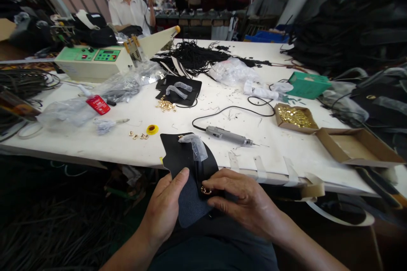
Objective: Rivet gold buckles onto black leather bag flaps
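A black leather panel [190,203] with a strap on it is held over the table's front edge and my lap. My left hand [167,205] grips its left side, the thumb lying on top and the fingers behind. On the right, my right hand [238,194] is closed with thumb and fingers at a small gold metal ring [206,190] at the strap's lower end. Clear plastic wrap [197,147] covers the strap's upper part. A grey electric screwdriver [229,135] lies just beyond the panel. Left of it are a yellow tape roll [152,129] and several small gold fittings [143,136].
Farther back lie another black panel [192,95] and a pile of gold hardware [165,105]. Cardboard trays [358,146], one with gold pieces [294,117], stand right. A red glue bottle [98,104] and a control machine [95,63] are left. Behind the table is a person [132,10].
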Available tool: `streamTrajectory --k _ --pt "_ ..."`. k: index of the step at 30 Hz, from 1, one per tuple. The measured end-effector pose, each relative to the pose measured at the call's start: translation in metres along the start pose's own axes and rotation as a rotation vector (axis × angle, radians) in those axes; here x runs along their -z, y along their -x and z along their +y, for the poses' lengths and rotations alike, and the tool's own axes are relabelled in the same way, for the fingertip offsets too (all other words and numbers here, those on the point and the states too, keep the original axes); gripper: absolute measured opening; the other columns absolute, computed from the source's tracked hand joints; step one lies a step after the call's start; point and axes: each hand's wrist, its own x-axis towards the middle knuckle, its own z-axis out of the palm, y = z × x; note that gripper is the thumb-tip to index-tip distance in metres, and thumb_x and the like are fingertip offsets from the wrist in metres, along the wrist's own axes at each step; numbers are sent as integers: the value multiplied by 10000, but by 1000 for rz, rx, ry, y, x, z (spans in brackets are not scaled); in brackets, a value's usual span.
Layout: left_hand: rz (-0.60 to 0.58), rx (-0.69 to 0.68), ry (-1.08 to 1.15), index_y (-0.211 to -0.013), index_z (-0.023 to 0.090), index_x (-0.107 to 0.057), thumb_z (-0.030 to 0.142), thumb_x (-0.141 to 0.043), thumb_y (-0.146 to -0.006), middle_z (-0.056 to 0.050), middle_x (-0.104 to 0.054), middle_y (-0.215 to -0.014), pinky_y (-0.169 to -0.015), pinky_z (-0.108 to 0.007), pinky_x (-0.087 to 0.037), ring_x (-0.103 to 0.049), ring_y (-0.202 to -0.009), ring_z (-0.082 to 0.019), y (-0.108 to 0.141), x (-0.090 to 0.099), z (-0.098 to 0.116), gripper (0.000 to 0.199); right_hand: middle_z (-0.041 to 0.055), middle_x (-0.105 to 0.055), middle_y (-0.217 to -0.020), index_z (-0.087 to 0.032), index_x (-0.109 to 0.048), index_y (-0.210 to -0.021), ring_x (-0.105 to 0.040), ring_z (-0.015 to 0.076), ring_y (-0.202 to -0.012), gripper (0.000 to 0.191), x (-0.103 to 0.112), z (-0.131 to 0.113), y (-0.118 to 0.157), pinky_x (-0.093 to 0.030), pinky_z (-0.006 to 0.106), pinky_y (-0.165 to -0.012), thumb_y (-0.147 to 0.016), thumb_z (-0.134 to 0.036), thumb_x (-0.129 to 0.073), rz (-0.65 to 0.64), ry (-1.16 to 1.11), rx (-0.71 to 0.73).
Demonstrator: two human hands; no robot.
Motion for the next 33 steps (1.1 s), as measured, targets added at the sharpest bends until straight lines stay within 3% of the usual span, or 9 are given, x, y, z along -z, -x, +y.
streamTrajectory --k 4,8,14,21,27,30,33 --pt "-57 124 91 -988 135 -781 474 -856 -789 -23 -728 -719 -717 -326 -566 -685 -699 -199 1 -4 3 399 62 -767 -981 -213 -757 -1194 -707 155 -843 195 4 4 -2 -555 268 -716 -1013 -229 -685 23 234 171" --pt "-4 97 83 -908 135 -775 500 -871 -762 -29 -738 -739 -709 -320 -549 -687 -698 -200 3 -6 3 405 64 -775 -894 -200 -769 -1069 -699 172 -770 113 -2 3 -5 -528 301 -674 -999 -262 -707 101 402 256" --pt "19 9 36 -923 156 -788 531 -843 -791 28 -666 -639 -648 -294 -489 -601 -601 -159 1 -2 -5 401 43 -768 -846 -201 -751 -1059 -679 163 -700 107 -16 3 -1 -484 328 -648 -955 -178 -740 228 467 284" --pt "36 10 26 -955 146 -796 469 -872 -780 34 -645 -602 -631 -279 -488 -589 -570 -147 -1 -3 0 375 49 -781 -898 -186 -739 -1132 -685 171 -734 223 -11 9 2 -468 337 -650 -915 -162 -788 205 474 386" --pt "-41 87 108 -1007 131 -789 466 -853 -797 -26 -754 -776 -662 -292 -546 -682 -661 -175 0 -8 8 401 80 -777 -989 -190 -737 -1191 -707 208 -834 337 -8 6 10 -533 366 -735 -879 -255 -848 189 368 315" --pt "-61 77 105 -1109 124 -784 450 -842 -817 -75 -805 -916 -766 -329 -589 -752 -821 -233 0 -8 9 442 87 -764 -992 -206 -748 -1177 -706 219 -858 313 -5 3 12 -560 368 -756 -884 -266 -840 293 317 232" --pt "-143 25 64 -1223 127 -761 435 -781 -889 -112 -819 -1077 -909 -368 -587 -763 -1012 -280 2 -6 9 455 103 -738 -1089 -240 -748 -1207 -700 250 -989 323 -2 3 10 -578 390 -848 -902 -325 -814 475 229 -7"
